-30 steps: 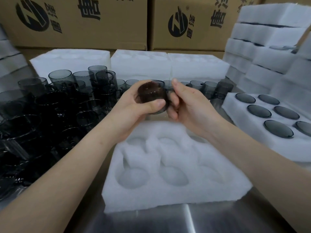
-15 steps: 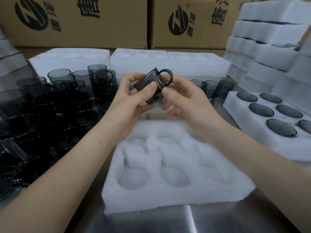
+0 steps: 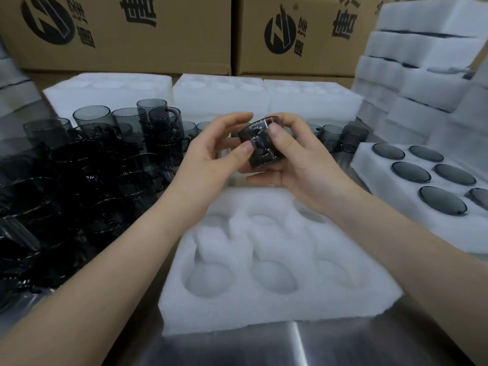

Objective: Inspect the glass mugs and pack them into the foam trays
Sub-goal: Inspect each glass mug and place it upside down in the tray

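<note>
Cardboard boxes (image 3: 118, 35) line the back. Stacked foam (image 3: 422, 46) on the right is likely closed, finished packs. A crowd of loose glass mugs (image 3: 87, 165) stands at the left, within reach as feed stock. The empty foam tray (image 3: 264, 315) lies dead centre under the hands, pockets up, ready to receive. The filled tray (image 3: 364, 165) is parked right, out of the way. The left hand (image 3: 211, 159) pinches the mug in hand (image 3: 260, 146) with thumb and fingertips, and the right hand (image 3: 303, 159) cradles it, thumb on top. The mug is tilted and raised above the tray, probably for a flaw check; not yet packed.
</note>
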`<action>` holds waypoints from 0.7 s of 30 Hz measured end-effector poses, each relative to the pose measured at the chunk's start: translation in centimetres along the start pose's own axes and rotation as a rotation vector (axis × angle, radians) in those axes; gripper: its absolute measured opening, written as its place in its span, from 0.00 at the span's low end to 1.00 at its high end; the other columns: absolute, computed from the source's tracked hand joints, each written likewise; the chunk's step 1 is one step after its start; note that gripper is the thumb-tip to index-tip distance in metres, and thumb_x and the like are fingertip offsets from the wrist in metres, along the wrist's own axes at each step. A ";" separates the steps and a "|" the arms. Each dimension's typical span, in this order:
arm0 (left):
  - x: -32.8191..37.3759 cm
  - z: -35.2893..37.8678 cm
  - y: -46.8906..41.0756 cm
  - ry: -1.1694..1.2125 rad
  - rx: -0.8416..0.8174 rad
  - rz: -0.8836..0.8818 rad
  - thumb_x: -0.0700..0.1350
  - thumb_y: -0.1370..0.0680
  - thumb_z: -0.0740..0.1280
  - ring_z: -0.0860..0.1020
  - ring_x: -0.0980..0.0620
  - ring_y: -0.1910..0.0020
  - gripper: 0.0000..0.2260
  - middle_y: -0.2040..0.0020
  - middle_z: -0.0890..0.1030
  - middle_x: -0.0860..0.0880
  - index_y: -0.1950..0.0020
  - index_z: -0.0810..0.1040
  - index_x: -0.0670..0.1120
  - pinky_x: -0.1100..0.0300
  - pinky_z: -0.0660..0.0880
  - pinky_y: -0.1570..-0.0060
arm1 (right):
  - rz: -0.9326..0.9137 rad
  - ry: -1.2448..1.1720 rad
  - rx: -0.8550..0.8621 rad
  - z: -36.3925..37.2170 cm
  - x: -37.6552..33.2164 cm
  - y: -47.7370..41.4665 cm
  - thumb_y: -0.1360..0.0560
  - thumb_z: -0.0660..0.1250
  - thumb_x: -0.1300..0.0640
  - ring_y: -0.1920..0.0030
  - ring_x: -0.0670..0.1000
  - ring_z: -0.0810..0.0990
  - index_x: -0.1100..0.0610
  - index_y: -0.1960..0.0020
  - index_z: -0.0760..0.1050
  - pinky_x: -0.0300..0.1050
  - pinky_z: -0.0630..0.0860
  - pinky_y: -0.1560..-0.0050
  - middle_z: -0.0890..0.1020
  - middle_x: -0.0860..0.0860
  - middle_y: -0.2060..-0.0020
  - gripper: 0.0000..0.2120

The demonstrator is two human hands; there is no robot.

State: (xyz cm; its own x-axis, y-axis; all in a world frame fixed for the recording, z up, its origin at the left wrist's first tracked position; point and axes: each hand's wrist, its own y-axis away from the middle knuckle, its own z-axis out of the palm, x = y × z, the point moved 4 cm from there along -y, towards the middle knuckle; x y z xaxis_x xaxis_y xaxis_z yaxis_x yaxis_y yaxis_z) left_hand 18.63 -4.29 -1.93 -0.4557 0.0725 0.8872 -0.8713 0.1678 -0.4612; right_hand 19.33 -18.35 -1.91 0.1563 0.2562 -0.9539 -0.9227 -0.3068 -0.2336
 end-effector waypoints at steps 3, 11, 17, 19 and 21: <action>0.6 0.7 0.4 -0.200 -0.040 0.081 0.38 0.31 0.66 0.76 0.53 0.37 0.25 0.38 0.78 0.51 0.35 0.72 0.52 0.52 0.72 0.35 | -0.073 0.078 0.085 -0.1 0.2 0.1 0.25 0.70 0.57 0.58 0.57 0.84 0.57 0.40 0.69 0.51 0.82 0.62 0.84 0.55 0.55 0.17; 1.7 1.7 1.1 -0.614 0.028 0.196 0.46 0.31 0.74 0.74 0.56 0.46 0.27 0.47 0.77 0.63 0.32 0.74 0.50 0.63 0.69 0.40 | -0.228 0.466 0.069 0.5 -0.6 0.4 0.22 0.67 0.60 0.55 0.38 0.79 0.54 0.45 0.76 0.34 0.75 0.53 0.81 0.39 0.59 0.07; 1.9 1.6 1.2 -0.679 0.085 0.208 0.48 0.32 0.77 0.76 0.51 0.52 0.24 0.52 0.80 0.59 0.37 0.77 0.52 0.53 0.73 0.47 | -0.259 0.508 0.159 0.2 -0.9 0.7 0.17 0.58 0.55 0.53 0.37 0.79 0.54 0.41 0.75 0.39 0.79 0.53 0.81 0.47 0.55 0.10; 1.8 1.6 1.2 -0.662 0.074 0.194 0.50 0.33 0.77 0.78 0.50 0.50 0.25 0.52 0.81 0.59 0.38 0.77 0.52 0.50 0.74 0.46 | -0.208 0.438 0.193 -0.2 -0.8 0.6 0.16 0.55 0.53 0.48 0.46 0.81 0.56 0.39 0.77 0.49 0.80 0.50 0.83 0.52 0.51 0.14; 1.8 1.6 1.2 -0.633 0.062 0.193 0.52 0.35 0.76 0.79 0.49 0.49 0.26 0.50 0.82 0.56 0.38 0.77 0.52 0.48 0.74 0.45 | -0.115 0.278 0.203 -0.6 -0.5 0.3 0.16 0.54 0.52 0.50 0.51 0.83 0.55 0.38 0.77 0.48 0.80 0.57 0.84 0.55 0.49 0.16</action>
State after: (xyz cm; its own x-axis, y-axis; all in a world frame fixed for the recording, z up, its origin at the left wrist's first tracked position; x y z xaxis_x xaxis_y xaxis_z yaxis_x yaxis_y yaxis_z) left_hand 16.52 -5.53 -0.89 -0.6075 -0.4988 0.6182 -0.7634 0.1517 -0.6278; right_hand 19.14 -19.08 -1.63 0.3271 0.0111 -0.9449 -0.9403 -0.0954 -0.3266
